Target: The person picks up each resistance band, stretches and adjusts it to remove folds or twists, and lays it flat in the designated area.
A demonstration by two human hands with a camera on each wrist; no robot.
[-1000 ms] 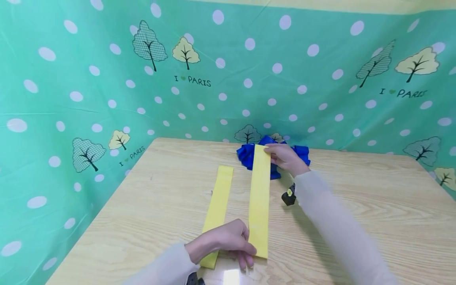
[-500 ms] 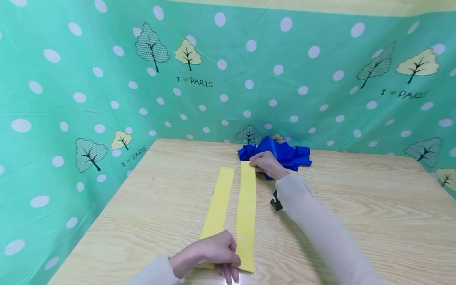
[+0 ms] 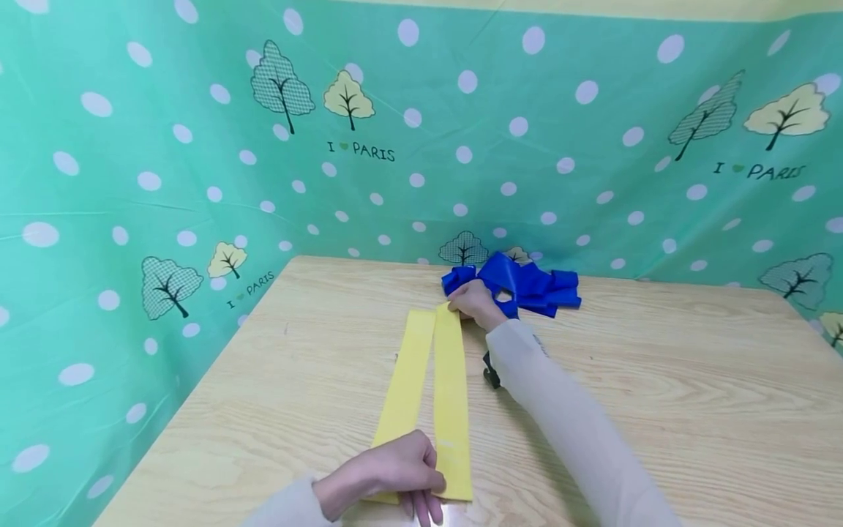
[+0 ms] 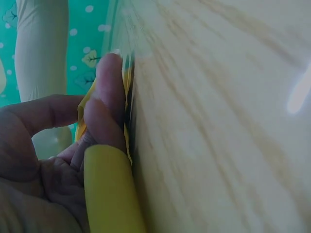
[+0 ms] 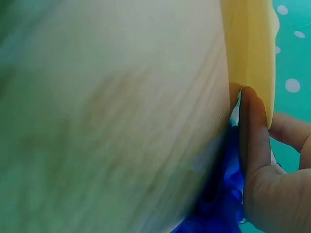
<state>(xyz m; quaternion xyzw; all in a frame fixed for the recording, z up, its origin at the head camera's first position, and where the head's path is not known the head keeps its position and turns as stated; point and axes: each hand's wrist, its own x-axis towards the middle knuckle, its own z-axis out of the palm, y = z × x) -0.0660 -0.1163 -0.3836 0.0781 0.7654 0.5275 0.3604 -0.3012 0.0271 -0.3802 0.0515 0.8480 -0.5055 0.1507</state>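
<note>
Two long, flat yellow ribbon strips run away from me over the table. The left strip [image 3: 407, 373] lies flat, its near part covered by my left hand [image 3: 396, 468]. Close beside it is the right strip [image 3: 451, 402], its far end touching or nearly touching the left one's. My left hand pinches the right strip's near corner between thumb and fingers. At the far end my right hand [image 3: 476, 301] pinches the same strip by its edge; the right wrist view shows thumb and fingers on either side of the yellow ribbon [image 5: 250, 53].
Behind my right hand a crumpled blue ribbon [image 3: 527, 285] lies at the table's back edge. The wooden table [image 3: 626, 344] extends to both sides. A green dotted cloth [image 3: 395, 190] hangs behind and to the left.
Both hands have brought the right strip leftward and its far end lower, toward the left strip. In the last half second mainly the far end moved left. The blue ribbon stayed put.
</note>
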